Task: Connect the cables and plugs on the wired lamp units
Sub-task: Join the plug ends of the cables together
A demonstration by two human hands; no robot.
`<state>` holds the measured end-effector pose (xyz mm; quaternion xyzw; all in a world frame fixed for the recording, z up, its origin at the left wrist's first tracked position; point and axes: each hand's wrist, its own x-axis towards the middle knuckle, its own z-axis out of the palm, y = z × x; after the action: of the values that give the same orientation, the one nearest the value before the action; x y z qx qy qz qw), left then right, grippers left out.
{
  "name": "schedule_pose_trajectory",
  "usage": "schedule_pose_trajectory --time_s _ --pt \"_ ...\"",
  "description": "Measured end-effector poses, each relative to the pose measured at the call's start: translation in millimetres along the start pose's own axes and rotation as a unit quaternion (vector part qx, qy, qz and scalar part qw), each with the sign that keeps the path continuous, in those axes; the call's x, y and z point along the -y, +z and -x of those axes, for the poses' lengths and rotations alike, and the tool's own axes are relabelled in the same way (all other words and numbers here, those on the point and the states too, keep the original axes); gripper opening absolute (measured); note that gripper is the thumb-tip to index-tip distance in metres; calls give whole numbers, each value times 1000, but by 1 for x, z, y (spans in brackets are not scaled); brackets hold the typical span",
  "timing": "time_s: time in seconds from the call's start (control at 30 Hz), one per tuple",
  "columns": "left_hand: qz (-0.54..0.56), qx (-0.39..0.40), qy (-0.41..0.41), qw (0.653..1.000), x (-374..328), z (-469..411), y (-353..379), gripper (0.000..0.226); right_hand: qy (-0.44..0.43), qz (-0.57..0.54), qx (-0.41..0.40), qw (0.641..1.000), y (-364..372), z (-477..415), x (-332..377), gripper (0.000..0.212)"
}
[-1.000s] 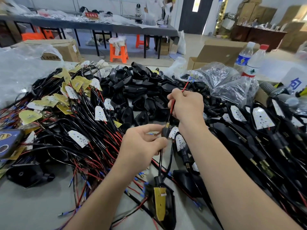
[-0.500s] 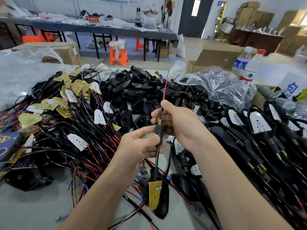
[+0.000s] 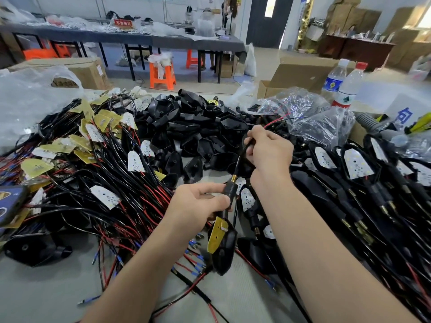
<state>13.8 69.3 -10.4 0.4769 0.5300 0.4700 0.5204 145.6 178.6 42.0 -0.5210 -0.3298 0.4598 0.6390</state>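
- The left hand (image 3: 198, 206) pinches the black plug (image 3: 231, 191) near the centre; the lamp unit (image 3: 221, 250) hangs below.
- The right hand (image 3: 268, 151) grips the cable (image 3: 241, 157), now farther off; its red wire (image 3: 275, 121) now points right, not up.

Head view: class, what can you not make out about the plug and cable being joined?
Head view: lower end of the black plug, covered by the left hand.
Head view: stretch of the cable hidden inside the right hand.
Head view: lettering on the red sign, too small, blurred.
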Motion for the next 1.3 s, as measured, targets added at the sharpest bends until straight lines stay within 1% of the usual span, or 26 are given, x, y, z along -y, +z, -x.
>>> schedule_pose_trajectory --time_s 0.03,0.07,0.13,0.2,0.27,0.3,0.37,0.43,0.5,0.53,0.6,0.67,0.7,0.73,0.77,0.8,0.87,0.93,1.0,1.13,1.2,1.3 --pt "16 3 -8 1000 1 -1 0 21 22 -7 21 1000 -1 1 -1 33" --pt "34 5 -15 999 2 -2 0 22 51 12 55 997 -2 4 -3 28" --pt "63 7 -21 998 1 -4 -1 23 94 112 148 978 -11 13 -10 29" --pt "86 -3 -16 996 0 -6 -4 24 74 196 250 945 -27 26 -20 27" --pt "99 -19 -13 995 2 -8 -7 26 48 202 320 924 -39 39 -27 18" --pt "93 -31 -12 995 3 -9 -8 27 44 188 333 923 -42 44 -30 17" --pt "50 -63 1 997 6 -10 -6 28 31 174 321 931 -43 50 -37 18" --pt "16 -83 37 996 8 -10 -3 24 20 166 284 944 -41 53 -42 17" --pt "-8 -79 55 995 9 -9 -1 19 26 130 234 963 -38 53 -43 18" --pt "-17 -71 46 996 10 -9 -1 16 37 99 209 972 -37 52 -42 20" --pt "-34 -38 1 999 9 -9 -4 21 66 18 171 983 -35 49 -40 23" --pt "-32 40 -44 998 7 -10 -7 28 86 -46 148 984 -35 48 -37 23" --pt "-19 79 -58 995 6 -9 -9 31 92 -62 139 984 -36 47 -36 22" --pt "0 103 -66 993 5 -9 -10 34 97 -73 132 984 -36 47 -35 22" --pt "21 106 -67 992 4 -9 -11 35 102 -81 126 983 -37 48 -35 22" --pt "39 93 -66 993 3 -9 -12 33 105 -87 122 983 -38 48 -35 21" --pt "60 35 -53 996 3 -10 -12 27 107 -90 123 982 -39 48 -35 19" --pt "34 -31 -15 999 4 -11 -13 22 104 -94 134 981 -40 49 -34 19" --pt "13 -81 31 996 7 -13 -15 26 102 -92 149 979 -41 49 -34 16" --pt "-8 -150 97 984 8 -15 -16 48 112 -70 171 976 -40 49 -36 9" --pt "-20 -173 117 978 7 -15 -15 47 114 -75 178 975 -39 49 -36 9" --pt "-14 -176 137 975 4 -13 -17 40 116 -94 185 971 -39 49 -37 11"
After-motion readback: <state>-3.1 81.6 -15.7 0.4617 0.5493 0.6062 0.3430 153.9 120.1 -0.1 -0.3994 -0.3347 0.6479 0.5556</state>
